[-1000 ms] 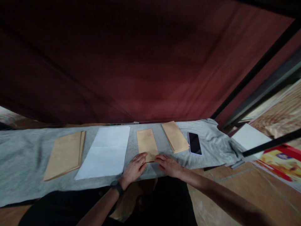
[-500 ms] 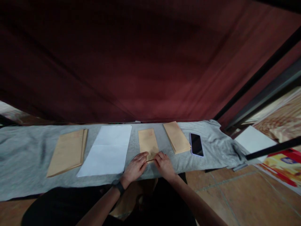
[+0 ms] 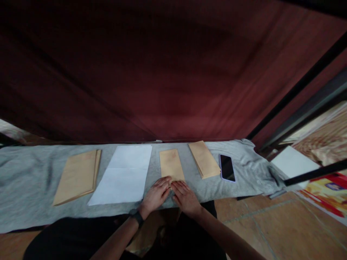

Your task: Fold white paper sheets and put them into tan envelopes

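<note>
A narrow brown envelope (image 3: 172, 164) lies flat on the grey cloth in front of me. Both hands rest on its near end and cover it. My left hand (image 3: 157, 193) has its fingers stretched over the near left corner, and a dark watch band is on that wrist. My right hand (image 3: 186, 196) lies flat with its fingers over the near right part, fingertips close to those of the left. What is under the palms and thumbs is hidden.
The grey cloth (image 3: 24, 180) covers a long narrow surface. Left of me are a white creased paper sheet (image 3: 123, 180) and larger brown envelopes (image 3: 76, 173). To the right lie a stack of narrow brown envelopes (image 3: 204, 159) and a phone (image 3: 227, 168). Dark red fabric (image 3: 173, 90) hangs behind.
My right hand has shifted slightly left and flattened over the envelope's near end, where its fingers were bunched at the edge. My left hand stays almost in place.
</note>
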`<action>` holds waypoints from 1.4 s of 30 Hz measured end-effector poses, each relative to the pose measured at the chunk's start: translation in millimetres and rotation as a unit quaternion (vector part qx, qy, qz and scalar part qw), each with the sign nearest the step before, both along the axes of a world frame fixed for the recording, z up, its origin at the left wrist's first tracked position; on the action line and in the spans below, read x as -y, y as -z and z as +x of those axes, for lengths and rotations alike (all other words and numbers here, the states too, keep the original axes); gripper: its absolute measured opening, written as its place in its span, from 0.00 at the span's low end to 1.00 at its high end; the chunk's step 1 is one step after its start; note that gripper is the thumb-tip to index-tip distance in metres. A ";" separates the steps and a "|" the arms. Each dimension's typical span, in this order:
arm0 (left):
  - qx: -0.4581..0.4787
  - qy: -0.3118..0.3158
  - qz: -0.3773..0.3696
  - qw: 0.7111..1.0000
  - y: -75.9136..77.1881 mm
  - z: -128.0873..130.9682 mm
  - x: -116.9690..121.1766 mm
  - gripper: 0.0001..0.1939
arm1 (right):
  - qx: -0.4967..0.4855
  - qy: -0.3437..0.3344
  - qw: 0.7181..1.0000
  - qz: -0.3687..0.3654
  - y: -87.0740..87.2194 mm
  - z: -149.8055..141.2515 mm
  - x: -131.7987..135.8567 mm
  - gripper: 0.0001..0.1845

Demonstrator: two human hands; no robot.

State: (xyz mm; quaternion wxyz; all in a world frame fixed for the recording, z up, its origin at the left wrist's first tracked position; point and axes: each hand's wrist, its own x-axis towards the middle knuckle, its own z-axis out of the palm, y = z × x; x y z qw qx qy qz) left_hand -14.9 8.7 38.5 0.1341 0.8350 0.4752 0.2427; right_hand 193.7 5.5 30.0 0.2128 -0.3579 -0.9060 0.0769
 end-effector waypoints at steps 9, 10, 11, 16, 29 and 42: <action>0.003 0.006 0.006 1.000 -0.6 0.8 -0.5 0.12 | 0.034 0.017 0.998 0.042 1.7 3.8 -1.6 0.30; 0.004 0.006 0.005 1.000 -0.4 0.7 -0.6 0.12 | 0.041 0.004 0.998 0.048 2.2 5.5 -0.7 0.30; 0.004 0.006 0.003 1.000 -0.2 0.7 -0.6 0.12 | 0.047 -0.010 0.997 0.052 3.1 7.3 0.6 0.30; 0.005 0.000 -0.006 1.000 -1.4 1.1 -0.3 0.11 | 0.053 -0.020 0.997 0.051 9.4 13.3 6.8 0.31; -0.024 -0.009 -0.006 1.000 7.4 2.5 -0.6 0.20 | 0.053 0.034 0.998 0.032 7.8 27.3 12.3 0.30; -0.130 -0.049 0.049 0.989 25.4 63.6 -116.9 0.29 | 0.020 0.051 0.998 0.023 6.0 22.8 12.3 0.29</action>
